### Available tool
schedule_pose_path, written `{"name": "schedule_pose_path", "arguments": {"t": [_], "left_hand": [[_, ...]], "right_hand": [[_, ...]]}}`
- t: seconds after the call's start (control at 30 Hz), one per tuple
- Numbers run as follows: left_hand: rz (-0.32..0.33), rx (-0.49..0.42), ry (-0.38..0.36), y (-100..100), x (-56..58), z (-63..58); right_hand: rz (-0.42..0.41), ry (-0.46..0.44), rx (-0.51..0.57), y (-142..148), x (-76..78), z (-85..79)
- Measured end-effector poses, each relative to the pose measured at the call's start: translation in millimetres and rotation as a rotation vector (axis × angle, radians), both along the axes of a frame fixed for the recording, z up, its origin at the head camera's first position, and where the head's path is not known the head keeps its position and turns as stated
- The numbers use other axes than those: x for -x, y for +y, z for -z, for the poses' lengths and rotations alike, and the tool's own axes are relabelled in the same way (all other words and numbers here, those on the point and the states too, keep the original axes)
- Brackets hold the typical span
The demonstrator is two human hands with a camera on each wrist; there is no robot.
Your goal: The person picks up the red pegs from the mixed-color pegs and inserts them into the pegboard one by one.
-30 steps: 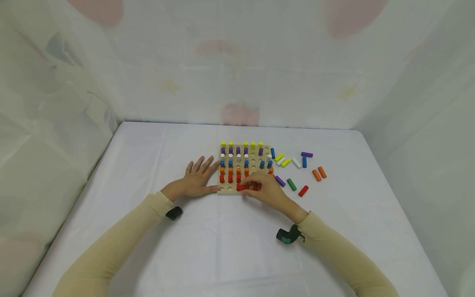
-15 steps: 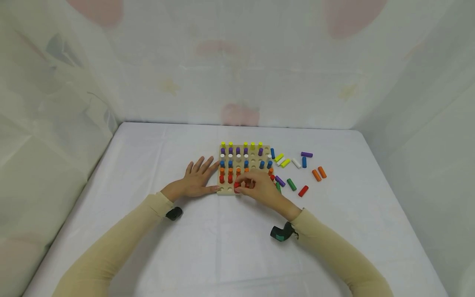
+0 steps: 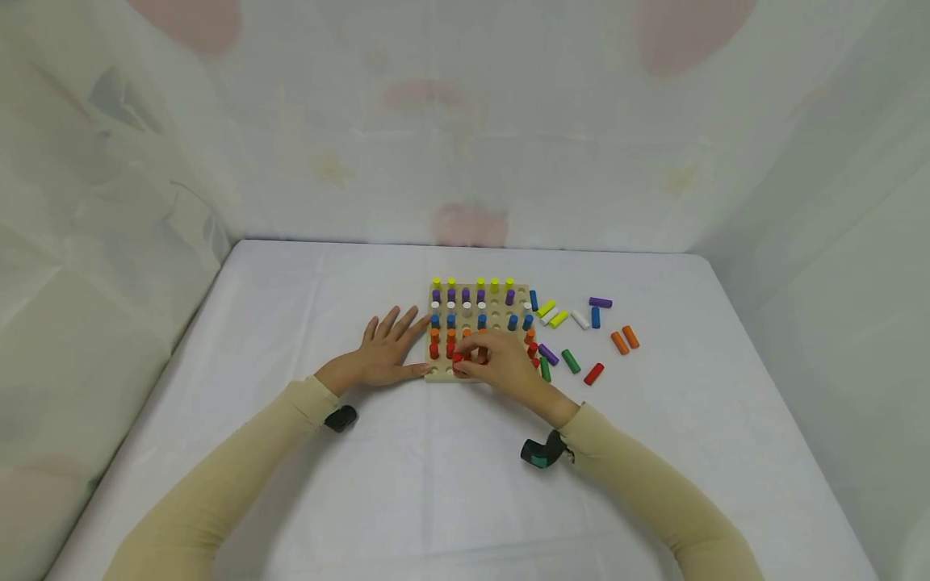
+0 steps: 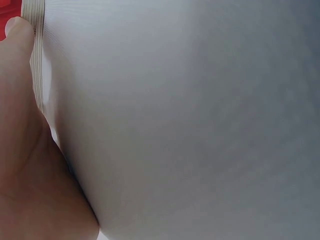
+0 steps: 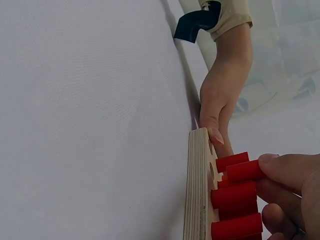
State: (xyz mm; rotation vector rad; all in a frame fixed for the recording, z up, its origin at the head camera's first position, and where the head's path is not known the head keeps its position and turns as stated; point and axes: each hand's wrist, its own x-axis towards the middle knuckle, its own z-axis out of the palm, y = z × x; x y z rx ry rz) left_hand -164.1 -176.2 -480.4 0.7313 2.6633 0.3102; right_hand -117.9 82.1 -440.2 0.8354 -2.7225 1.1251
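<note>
My right hand (image 3: 501, 363) pinches a red peg (image 5: 245, 171) by its upper end between thumb and fingers, above the front row of a wooden pegboard (image 5: 196, 200). Whether the peg's lower end touches the board I cannot tell. Red pegs (image 5: 235, 226) stand upright in the board just beside it. My left hand (image 3: 381, 355) lies with fingers spread on the cloth left of the board, thumb touching its front left corner. Farther back on the board stand rows of orange, blue, white, purple and yellow pegs, with several bare holes; my right hand hides part of the front rows.
Loose pegs lie right of the board on the white-covered table (image 3: 407, 500), among them a purple peg (image 3: 548, 354), a green peg (image 3: 571, 361), a red peg (image 3: 593, 374) and an orange peg (image 3: 620, 343). Cloth walls stand behind and at both sides.
My right hand has moved left along the front row, from a red peg beneath its fingers to a spot farther left, with a red peg in its pinch. The left hand stays put.
</note>
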Motion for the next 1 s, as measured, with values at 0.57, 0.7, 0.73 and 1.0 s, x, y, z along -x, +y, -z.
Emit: {"name": "schedule_pose_path", "arguments": {"t": [0.57,0.7,0.73,1.0], "left_hand": [[0.006,-0.027,0.008,-0.6,-1.8,-4.6],[0.005,-0.027,0.009,-1.0,-1.4,-3.5],[0.005,-0.028,0.010,-1.2,-1.2,-3.0],[0.007,-0.057,-0.003,-2.3,-0.2,0.4]], "right_hand": [[0.060,0.007,-0.064,-7.9,1.3,6.7],[0.066,-0.007,-0.087,-9.3,1.2,7.1],[0.065,-0.006,-0.091,-9.5,1.3,7.2],[0.061,0.010,-0.110,-10.0,0.8,6.9]]}}
